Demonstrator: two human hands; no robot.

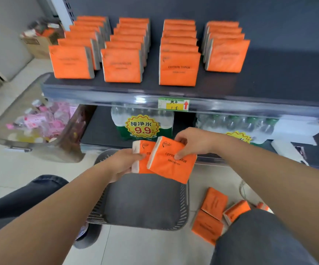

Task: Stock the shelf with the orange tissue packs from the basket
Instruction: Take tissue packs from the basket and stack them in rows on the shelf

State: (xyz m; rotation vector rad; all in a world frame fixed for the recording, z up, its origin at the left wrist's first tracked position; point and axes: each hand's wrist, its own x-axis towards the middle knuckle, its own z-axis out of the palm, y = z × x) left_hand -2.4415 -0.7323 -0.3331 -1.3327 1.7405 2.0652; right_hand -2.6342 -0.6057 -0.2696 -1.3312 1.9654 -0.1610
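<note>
Four rows of upright orange tissue packs (177, 67) stand on the dark shelf (260, 81); the rightmost row is the shortest. Above the grey basket (145, 199), whose visible floor is bare, I hold two more packs. My left hand (123, 162) grips one orange pack (142, 165) by its left side. My right hand (192, 142) pinches a second orange pack (171, 163) at its upper right edge, overlapping the first. Several orange packs (214, 203) lie loose on the floor to the right of the basket, beside my right knee.
A clear bin (17, 138) of pink and white items sits on the floor at left. Shrink-wrapped water bottles (142, 125) fill the lower shelf. A price tag (174, 104) hangs on the shelf edge. A cardboard box (38, 43) stands at the far left.
</note>
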